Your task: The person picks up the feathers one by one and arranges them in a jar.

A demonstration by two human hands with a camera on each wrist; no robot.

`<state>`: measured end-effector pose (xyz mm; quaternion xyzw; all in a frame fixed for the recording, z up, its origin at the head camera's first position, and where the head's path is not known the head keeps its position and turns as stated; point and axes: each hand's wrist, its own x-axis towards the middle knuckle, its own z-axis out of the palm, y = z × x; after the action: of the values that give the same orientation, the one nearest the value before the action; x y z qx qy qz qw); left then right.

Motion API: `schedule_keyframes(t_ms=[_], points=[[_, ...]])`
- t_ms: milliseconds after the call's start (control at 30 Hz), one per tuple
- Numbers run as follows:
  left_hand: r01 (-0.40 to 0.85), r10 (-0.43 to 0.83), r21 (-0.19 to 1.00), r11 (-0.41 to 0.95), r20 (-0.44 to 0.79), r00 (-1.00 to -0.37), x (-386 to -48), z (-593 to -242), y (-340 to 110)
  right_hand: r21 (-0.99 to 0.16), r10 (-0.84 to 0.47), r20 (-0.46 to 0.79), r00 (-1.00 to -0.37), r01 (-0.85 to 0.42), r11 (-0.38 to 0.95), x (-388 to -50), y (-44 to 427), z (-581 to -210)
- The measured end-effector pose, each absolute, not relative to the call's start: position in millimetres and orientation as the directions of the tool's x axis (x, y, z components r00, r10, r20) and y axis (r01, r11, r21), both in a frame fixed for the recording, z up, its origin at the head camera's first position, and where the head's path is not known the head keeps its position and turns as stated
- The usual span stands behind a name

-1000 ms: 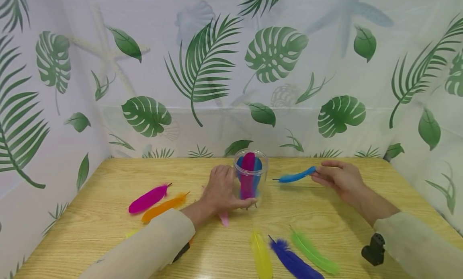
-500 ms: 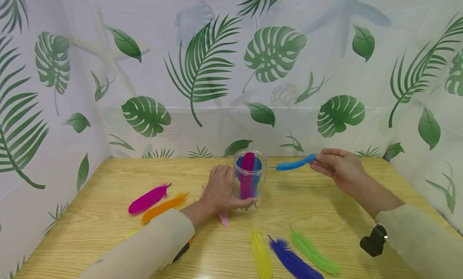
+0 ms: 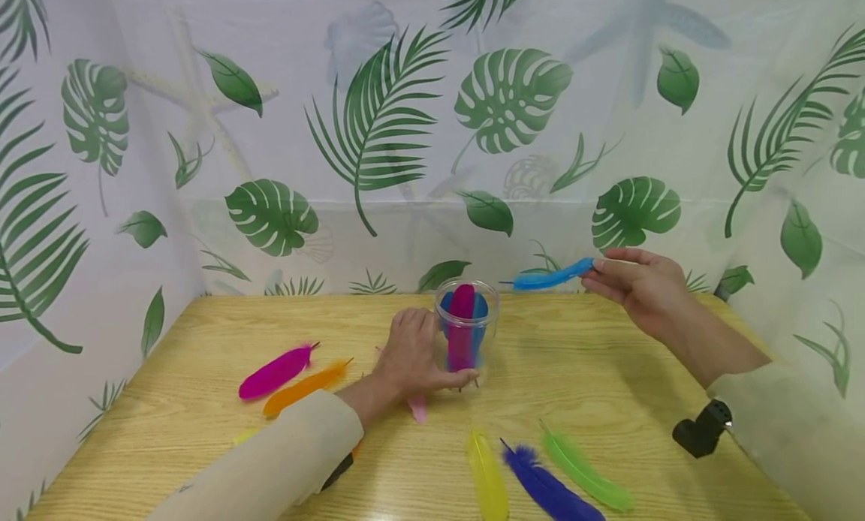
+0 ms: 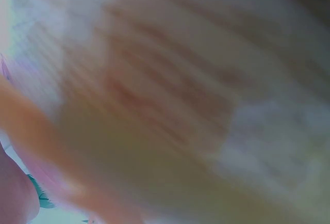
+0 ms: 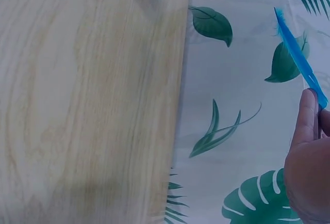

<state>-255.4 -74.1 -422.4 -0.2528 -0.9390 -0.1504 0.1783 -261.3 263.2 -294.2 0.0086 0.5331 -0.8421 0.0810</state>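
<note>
My right hand [image 3: 645, 288] pinches a light blue feather [image 3: 553, 275] by its broad end, up to the right of a clear plastic cup [image 3: 496, 318]. The bare quill points left, above the level of the cup's rim. The right wrist view shows the same blue feather [image 5: 295, 51] between fingers and thumb. Inside the cup stand a magenta feather [image 3: 462, 322] and blue ones. My left hand [image 3: 408, 356] grips the cup from the left, its thumb across the lower front. A pale pink feather [image 3: 417, 408] lies partly hidden beneath that hand. The left wrist view is mostly blurred.
On the wooden table [image 3: 574, 393] lie a magenta feather [image 3: 277, 372] and an orange feather [image 3: 307, 388] at left. A yellow feather [image 3: 488, 476], a dark blue feather [image 3: 547, 483] and a green feather [image 3: 586, 472] lie at the front. Leaf-printed cloth [image 3: 405, 228] stands behind the table.
My right hand has risen with the light blue feather, from low beside the cup to above the level of its rim. The left hand and the cup have stayed in place.
</note>
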Motion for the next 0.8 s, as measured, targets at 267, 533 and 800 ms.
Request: schedule_keyframes(t_ms=[267, 533, 800], points=[[0.527, 0.424, 0.188, 0.829, 0.405, -0.810, -256.1, -422.3, -74.3, -0.898, -0.147, -0.076, -0.986, 0.132, -0.420, -262.4, 256.2, -285.5], [0.529, 0.425, 0.184, 0.828, 0.409, -0.808, -257.4, -423.6, -74.7, -0.936, -0.192, -0.005, -0.981, 0.072, -0.345, -261.0, 234.1, -281.0], [0.526, 0.427, 0.180, 0.831, 0.398, -0.812, -255.9, -420.0, -74.1, -0.982, -0.211, 0.004, -0.978, 0.035, -0.183, -260.0, 211.8, -274.5]])
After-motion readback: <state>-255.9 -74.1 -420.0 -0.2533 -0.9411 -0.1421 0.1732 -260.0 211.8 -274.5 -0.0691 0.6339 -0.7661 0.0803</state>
